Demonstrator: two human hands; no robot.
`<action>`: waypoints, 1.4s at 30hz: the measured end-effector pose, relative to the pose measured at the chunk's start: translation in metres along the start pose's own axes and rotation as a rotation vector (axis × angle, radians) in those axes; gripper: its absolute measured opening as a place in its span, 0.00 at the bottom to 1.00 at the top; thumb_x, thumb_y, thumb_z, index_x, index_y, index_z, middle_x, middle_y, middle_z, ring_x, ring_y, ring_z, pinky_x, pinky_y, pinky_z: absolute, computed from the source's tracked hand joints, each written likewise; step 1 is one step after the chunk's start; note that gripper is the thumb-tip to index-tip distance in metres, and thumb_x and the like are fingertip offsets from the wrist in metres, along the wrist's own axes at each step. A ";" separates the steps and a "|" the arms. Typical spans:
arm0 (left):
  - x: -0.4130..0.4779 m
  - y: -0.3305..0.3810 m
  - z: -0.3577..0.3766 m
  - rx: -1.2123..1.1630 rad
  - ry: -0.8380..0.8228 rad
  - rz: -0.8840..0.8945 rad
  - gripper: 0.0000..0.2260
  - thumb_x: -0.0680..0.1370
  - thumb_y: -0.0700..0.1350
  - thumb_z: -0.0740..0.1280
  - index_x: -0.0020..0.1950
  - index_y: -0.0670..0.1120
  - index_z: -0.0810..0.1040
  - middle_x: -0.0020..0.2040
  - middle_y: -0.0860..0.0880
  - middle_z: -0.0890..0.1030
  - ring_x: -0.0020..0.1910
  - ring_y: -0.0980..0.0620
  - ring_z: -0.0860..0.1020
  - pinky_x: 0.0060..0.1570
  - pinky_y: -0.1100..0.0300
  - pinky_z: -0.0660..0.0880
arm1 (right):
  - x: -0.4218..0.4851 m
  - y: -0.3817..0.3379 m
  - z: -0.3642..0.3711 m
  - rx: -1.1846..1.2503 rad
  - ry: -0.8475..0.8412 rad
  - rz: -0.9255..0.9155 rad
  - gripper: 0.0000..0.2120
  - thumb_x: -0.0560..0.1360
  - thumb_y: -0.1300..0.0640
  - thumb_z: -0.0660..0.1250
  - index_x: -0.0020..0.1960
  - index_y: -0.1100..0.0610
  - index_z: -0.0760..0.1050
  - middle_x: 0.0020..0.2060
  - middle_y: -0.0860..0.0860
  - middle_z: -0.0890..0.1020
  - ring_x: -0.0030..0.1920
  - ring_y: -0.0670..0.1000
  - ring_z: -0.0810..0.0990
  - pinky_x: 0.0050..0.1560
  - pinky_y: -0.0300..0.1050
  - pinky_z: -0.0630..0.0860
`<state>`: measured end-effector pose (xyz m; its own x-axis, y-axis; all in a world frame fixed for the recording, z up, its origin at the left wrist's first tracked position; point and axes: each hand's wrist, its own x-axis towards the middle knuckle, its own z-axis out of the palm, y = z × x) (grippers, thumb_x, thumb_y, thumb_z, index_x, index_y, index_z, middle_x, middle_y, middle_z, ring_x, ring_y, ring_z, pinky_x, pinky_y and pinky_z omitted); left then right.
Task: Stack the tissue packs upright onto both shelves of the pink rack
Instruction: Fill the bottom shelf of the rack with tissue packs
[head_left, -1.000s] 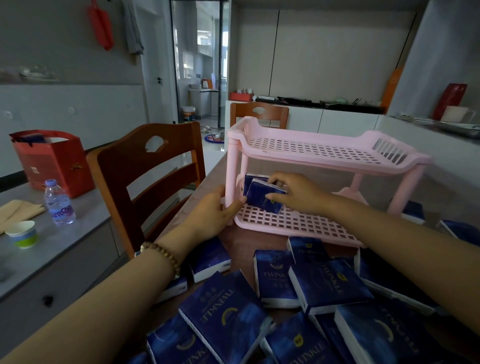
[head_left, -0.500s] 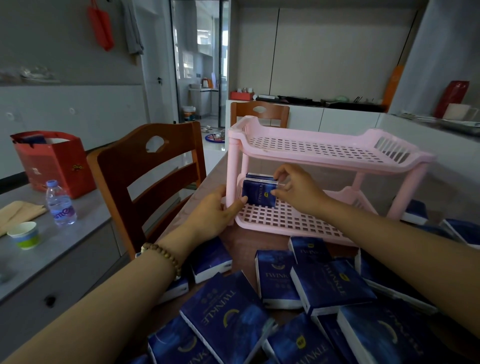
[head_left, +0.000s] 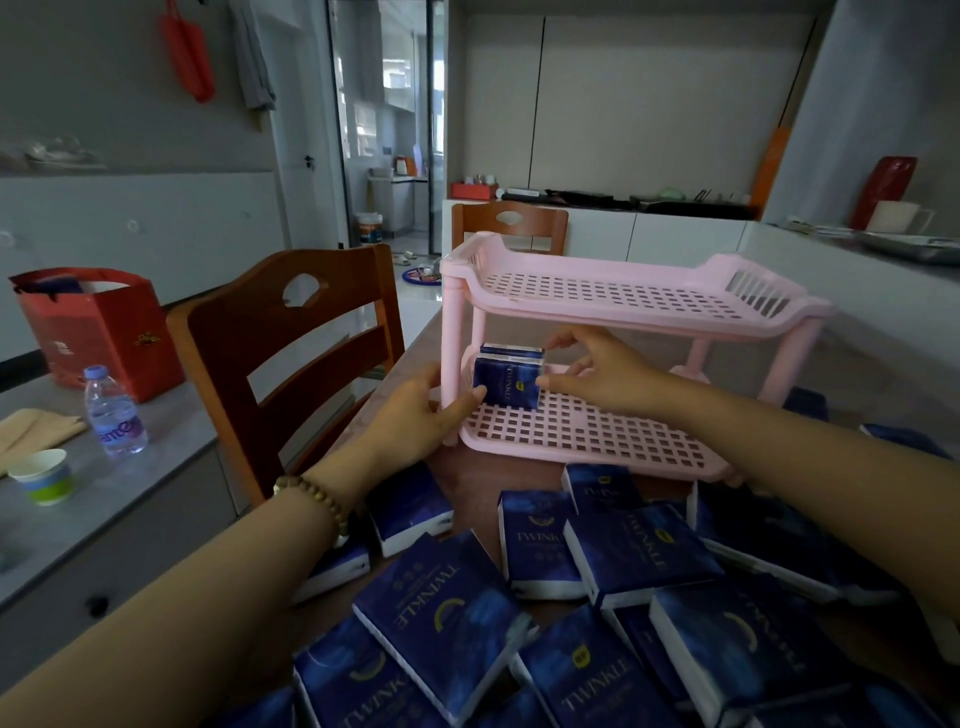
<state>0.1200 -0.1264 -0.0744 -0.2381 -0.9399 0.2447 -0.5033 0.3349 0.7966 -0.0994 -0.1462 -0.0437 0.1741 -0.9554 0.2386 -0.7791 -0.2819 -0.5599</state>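
The tissue pack (head_left: 508, 387), tilted a second ago, now stands upright on the lower shelf of the pink rack (head_left: 597, 434), at its 9 o'clock end, lightly pinched by the half-spread fingers of the right hand (head_left: 602, 376). The left hand (head_left: 423, 415) curls round the corner post (head_left: 450, 338); loose packs (head_left: 441, 618) at 6 o'clock await shelving.

Wooden chair (head_left: 239, 312) left, grey counter (head_left: 130, 483), white cabinets (head_left: 675, 239) behind, bright doorway (head_left: 389, 156).

We read TWINKLE on flat tissue packs (head_left: 447, 608) on worktop (head_left: 491, 467) | TWINKLE on upright pack (head_left: 511, 385) on pink rack (head_left: 582, 434) | water bottle (head_left: 111, 415) label we cannot read
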 end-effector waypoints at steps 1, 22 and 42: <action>-0.001 0.003 -0.002 0.016 -0.019 -0.001 0.24 0.77 0.51 0.64 0.70 0.45 0.64 0.61 0.47 0.75 0.52 0.53 0.75 0.44 0.68 0.74 | -0.009 -0.003 -0.006 0.011 -0.029 -0.002 0.23 0.72 0.49 0.69 0.63 0.52 0.68 0.64 0.47 0.70 0.54 0.48 0.76 0.48 0.40 0.72; -0.076 0.091 0.031 0.284 -0.539 0.176 0.25 0.64 0.66 0.66 0.51 0.49 0.80 0.48 0.51 0.82 0.48 0.53 0.79 0.52 0.59 0.76 | -0.186 0.019 -0.090 0.078 -0.189 0.150 0.09 0.65 0.44 0.71 0.45 0.40 0.80 0.48 0.38 0.82 0.48 0.36 0.80 0.49 0.28 0.75; -0.077 0.072 0.027 -0.015 -0.347 0.161 0.12 0.80 0.50 0.56 0.54 0.47 0.77 0.52 0.52 0.81 0.51 0.55 0.80 0.51 0.65 0.77 | -0.186 0.007 -0.072 0.518 -0.085 0.044 0.15 0.73 0.57 0.68 0.58 0.46 0.75 0.52 0.43 0.83 0.52 0.42 0.82 0.49 0.39 0.79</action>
<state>0.0798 -0.0286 -0.0508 -0.5819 -0.7958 0.1678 -0.4245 0.4732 0.7719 -0.1807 0.0362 -0.0348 0.2129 -0.9651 0.1525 -0.3906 -0.2271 -0.8921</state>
